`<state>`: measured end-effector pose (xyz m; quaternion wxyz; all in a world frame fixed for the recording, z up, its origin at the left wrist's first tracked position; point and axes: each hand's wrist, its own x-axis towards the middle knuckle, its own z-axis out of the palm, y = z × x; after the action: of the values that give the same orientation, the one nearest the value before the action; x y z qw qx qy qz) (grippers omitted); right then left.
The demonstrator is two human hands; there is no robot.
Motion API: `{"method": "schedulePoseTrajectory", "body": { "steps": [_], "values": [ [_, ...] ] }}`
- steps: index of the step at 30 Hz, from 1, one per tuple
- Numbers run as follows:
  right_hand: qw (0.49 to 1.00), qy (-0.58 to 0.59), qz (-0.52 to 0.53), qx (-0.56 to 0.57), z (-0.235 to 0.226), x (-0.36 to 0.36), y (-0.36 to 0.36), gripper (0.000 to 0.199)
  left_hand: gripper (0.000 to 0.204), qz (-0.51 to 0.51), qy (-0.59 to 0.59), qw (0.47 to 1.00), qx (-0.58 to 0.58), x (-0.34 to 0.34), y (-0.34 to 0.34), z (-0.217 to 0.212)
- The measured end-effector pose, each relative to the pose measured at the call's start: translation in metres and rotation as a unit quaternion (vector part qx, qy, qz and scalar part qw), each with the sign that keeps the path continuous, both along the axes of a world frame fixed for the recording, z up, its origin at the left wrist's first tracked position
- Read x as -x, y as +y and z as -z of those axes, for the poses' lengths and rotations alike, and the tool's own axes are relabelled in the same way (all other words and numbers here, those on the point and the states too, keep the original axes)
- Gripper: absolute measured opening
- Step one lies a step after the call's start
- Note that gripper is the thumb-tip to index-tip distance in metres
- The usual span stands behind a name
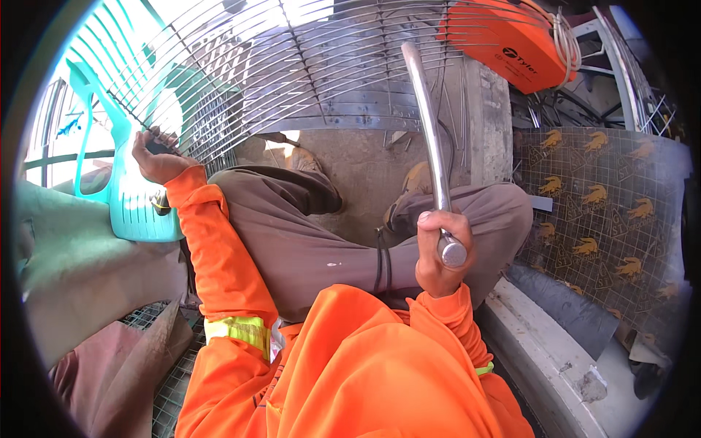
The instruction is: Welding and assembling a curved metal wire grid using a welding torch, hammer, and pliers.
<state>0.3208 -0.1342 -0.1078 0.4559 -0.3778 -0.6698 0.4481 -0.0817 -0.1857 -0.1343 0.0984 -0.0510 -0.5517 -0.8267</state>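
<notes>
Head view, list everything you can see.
Metal bar: one, silver, right of centre
Wire panel: one, grey, top
Chair: at least one, turquoise, left
Case: one, orange, upper right
Cable: one, whitish, beside case
Patterned board: one, dark and yellow, right
Sheets: at least two, grey and reddish, lower left
Shoes: two, tan, above centre
Trousers: one pair, brown, centre
Top: one, orange, bottom
Left hand: one, bare, by panel's left edge
Right hand: one, bare, around bar
</notes>
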Motion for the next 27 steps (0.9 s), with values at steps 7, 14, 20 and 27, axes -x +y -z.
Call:
{"method": "schedulePoseTrajectory", "body": {
  "steps": [7, 14, 20, 27],
  "values": [
    [0.968, 0.176, 0.004, -0.178, -0.011, 0.010, 0.008, 0.015, 0.026, 0.012, -0.016, 1.000, -0.016, -0.009, 0.002, -0.002],
    [0.998, -0.035, -0.004, -0.061, -0.017, -0.003, 0.017, 0.017, 0.025, -0.017, -0.005, 1.000, -0.009, -0.014, 0.003, -0.007],
    [0.964, 0.187, 0.017, -0.187, -0.020, 0.012, 0.015, 0.017, 0.025, 0.028, -0.034, 0.999, -0.028, -0.011, 0.000, -0.005],
    [0.998, -0.037, -0.007, -0.059, -0.003, -0.001, 0.022, 0.017, 0.024, -0.016, -0.025, 1.000, -0.011, -0.012, 0.005, -0.011]
  ]
}}
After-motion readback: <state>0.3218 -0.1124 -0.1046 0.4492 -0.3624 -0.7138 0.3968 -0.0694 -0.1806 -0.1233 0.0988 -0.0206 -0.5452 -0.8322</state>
